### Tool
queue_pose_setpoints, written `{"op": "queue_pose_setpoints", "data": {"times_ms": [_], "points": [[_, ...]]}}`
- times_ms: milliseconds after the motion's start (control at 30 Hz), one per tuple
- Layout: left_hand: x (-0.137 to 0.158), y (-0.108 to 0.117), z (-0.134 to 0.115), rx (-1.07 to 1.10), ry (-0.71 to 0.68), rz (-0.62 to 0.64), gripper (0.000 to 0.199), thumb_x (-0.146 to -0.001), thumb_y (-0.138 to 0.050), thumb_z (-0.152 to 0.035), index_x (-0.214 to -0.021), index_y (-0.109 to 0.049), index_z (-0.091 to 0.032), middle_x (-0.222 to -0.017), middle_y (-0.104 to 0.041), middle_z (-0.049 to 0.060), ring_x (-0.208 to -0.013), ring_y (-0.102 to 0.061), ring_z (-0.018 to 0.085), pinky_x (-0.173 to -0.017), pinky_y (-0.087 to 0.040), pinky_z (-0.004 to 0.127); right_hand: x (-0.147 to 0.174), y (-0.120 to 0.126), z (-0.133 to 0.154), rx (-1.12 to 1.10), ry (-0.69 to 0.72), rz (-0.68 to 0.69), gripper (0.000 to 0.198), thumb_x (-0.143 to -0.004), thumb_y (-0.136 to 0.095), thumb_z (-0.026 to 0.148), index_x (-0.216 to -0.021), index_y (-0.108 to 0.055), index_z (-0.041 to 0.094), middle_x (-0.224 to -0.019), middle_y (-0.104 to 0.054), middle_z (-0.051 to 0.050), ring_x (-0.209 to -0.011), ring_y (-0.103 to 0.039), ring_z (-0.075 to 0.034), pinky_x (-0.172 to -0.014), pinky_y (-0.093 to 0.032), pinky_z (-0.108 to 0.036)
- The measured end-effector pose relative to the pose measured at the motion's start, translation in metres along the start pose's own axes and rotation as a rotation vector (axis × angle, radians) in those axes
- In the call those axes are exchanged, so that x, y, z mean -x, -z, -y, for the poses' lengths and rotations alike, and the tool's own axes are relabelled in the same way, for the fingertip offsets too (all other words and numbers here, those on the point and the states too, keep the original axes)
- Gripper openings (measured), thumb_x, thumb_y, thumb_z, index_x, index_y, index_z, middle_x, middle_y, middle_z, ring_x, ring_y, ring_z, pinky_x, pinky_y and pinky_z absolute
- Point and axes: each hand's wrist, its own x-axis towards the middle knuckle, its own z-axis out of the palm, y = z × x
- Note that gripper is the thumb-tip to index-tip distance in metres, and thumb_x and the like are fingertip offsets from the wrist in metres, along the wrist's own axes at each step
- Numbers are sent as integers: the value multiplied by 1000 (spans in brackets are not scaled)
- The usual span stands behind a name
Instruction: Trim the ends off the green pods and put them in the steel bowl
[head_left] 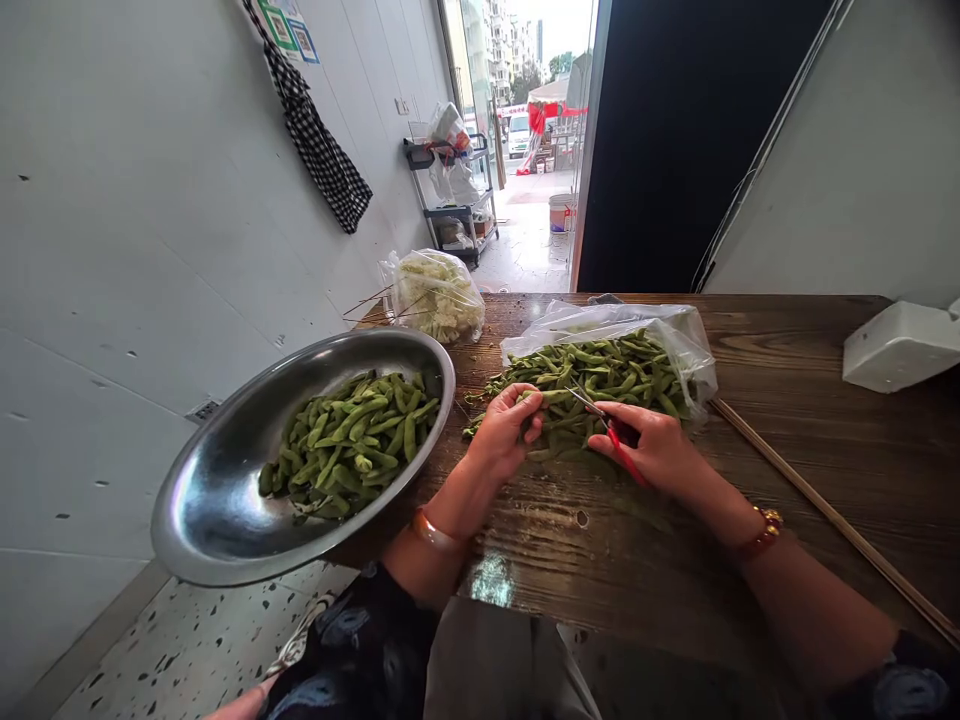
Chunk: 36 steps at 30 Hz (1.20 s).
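Observation:
My left hand (510, 425) pinches a green edamame pod (553, 397), which points to the right. In my right hand (649, 445) are scissors with red handles (624, 455); their blades (585, 401) lie at the right end of that pod. Whether the blades touch it I cannot tell. Just behind both hands, a heap of edamame pods (600, 362) spills from a clear plastic bag (679, 325) onto the table. On the left, a wide steel basin (217, 500) holds many more edamame pods (360, 430).
Cauliflower in a plastic bag (439, 295) sits at the wooden table's (780, 350) back left. Long thin sticks (825, 510) run along the right, near a white box (900, 345). Beyond the table stand a trolley (457, 210) and an open doorway. A checked cloth (322, 150) hangs on the left wall.

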Motion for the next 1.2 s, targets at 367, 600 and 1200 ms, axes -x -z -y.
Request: {"op": "queue_pose_setpoints", "data": {"times_ms": [367,600,1200], "points": [[3,-4,3,12,9,19,42,-58,-84,-29,-80,-52,-15,-66,-57,-3,-45,-42,2,-37,-20,14,0,1,2,-11,-32,-19,52,-80,-63,52,-117,-66,15,-74,-66,-3,-63,-57,-16,-61,-49,-28],[9,-12,10,-200,1,73,35,-65,-79,-32,-80,-52,-16,-64,-60,-3,-42,-42,2,-36,-22,14,1,0,5,-56,-8,5,52,-78,-65,50,-117,-65,16,-86,-70,-5,-71,-62,-18,-68,-52,-31],[9,-12,8,-246,-15,57,34,-65,-79,-34,-78,-55,-15,-56,-50,-6,-41,-36,1,-37,-21,14,1,-1,6,27,13,14,46,-84,-59,51,-110,-70,16,-71,-66,-3,-59,-53,-14,-59,-43,-25]]}}
